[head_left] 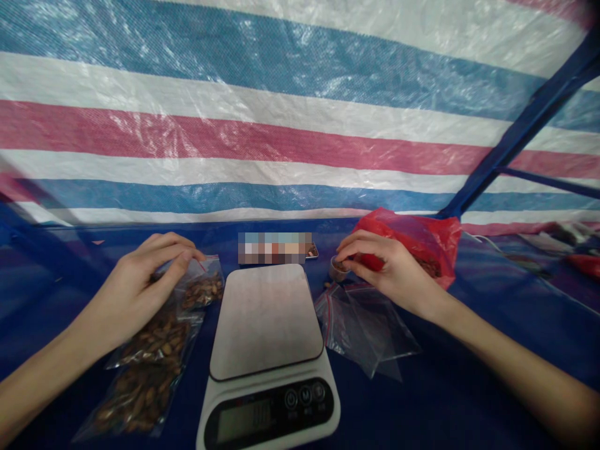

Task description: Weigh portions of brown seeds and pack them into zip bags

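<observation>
My left hand [145, 281] is closed over the left side, thumb and forefinger pinched at the top corner of a small zip bag [206, 290] filled with brown dried pieces. Below it lie more filled zip bags [135, 400], partly under my hand. On the right, the fingers of my right hand [384, 265] close on the rim of a small cup [337, 271] with brown contents. Behind that hand lies an open red plastic bag [403, 228] holding brown pieces. Between my hands stands a kitchen scale [267, 322], its plate bare.
Unfilled clear zip bags [360, 328] with red seals lie right of the scale. A phone [311, 250], mostly hidden by a blurred patch, stands behind it. Blue cloth [375, 412] covers the surface. A striped tarp [234, 137] and blue frame bars [515, 131] rise behind.
</observation>
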`<state>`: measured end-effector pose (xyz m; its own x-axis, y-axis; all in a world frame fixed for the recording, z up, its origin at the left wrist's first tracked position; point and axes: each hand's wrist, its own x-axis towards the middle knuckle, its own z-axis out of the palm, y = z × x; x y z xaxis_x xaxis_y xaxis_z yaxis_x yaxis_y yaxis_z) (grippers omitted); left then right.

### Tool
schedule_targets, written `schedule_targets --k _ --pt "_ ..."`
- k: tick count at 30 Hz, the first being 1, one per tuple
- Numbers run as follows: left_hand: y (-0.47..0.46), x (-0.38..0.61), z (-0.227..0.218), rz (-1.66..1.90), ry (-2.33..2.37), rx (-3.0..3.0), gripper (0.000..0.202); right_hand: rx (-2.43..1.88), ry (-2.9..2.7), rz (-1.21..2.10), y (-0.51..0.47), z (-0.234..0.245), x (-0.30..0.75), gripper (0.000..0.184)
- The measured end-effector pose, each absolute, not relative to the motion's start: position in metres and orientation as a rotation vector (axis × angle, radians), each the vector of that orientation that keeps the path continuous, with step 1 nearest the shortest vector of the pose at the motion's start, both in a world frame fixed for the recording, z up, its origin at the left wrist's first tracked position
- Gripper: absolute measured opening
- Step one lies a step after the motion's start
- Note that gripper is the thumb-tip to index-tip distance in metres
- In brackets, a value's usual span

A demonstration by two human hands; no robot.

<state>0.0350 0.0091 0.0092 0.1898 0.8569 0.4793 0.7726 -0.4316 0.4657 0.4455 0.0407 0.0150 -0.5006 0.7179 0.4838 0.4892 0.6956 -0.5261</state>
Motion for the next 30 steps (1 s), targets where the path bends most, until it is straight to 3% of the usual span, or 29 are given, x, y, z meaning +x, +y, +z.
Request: schedule_targets --k 11,21,30 --pt "0.009 0.038 0.012 1.030 1.620 2.303 0.035 -1.016 -2.143 0.458 0.035 0.019 0.443 0.014" --pt "0.009 0.036 0.011 1.032 1.589 2.330 0.034 -0.963 -2.426 0.037 0.027 0.006 0.417 0.015" --pt "0.009 0.035 0.010 1.024 1.583 2.342 0.034 -0.932 -2.432 0.001 0.025 0.006 0.413 0.009"
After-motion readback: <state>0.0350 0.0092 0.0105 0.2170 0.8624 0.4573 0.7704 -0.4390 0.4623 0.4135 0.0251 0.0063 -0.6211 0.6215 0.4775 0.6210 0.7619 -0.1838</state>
